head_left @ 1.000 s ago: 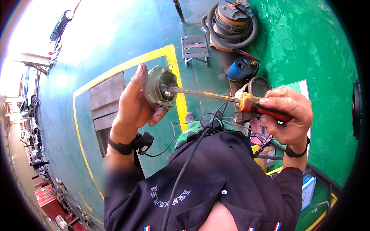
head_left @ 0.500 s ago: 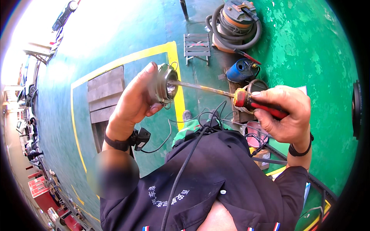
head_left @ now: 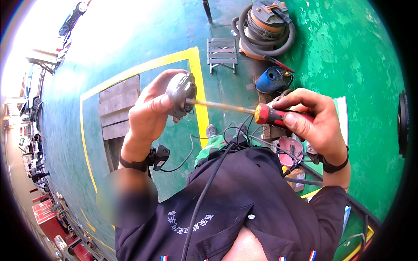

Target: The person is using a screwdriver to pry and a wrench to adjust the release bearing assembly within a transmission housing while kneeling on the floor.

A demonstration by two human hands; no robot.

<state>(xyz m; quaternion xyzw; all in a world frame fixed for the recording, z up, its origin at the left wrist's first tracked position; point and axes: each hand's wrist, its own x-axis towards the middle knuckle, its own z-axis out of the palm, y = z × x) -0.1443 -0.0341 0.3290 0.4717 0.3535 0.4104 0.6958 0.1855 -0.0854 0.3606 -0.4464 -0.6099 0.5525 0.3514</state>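
My left hand (head_left: 148,113) grips a round, grey metal-looking housing (head_left: 178,93) with a recessed face turned toward my right. My right hand (head_left: 320,128) is closed on the red, black and yellow handle of a screwdriver (head_left: 270,114). The long, stained shaft reaches across to the housing's recessed face; its tip is hidden there. Black cables (head_left: 237,137) hang below between my hands, over my dark shirt and green-clad legs. Small black devices (head_left: 161,156) are strapped at my wrists.
Beyond my hands stand a vacuum with coiled hose (head_left: 263,28), a folding stool (head_left: 222,54) and a blue canister (head_left: 272,78). A pink bucket (head_left: 289,148) is at lower right. Wooden boards (head_left: 117,100) lie within yellow floor lines. Cars (head_left: 72,17) and red cabinets (head_left: 45,217) line the left.
My left fingers and the housing have turned, so its side shows more and its cavity less. My right hand has shifted slightly left, its fingers repositioned on the screwdriver handle.
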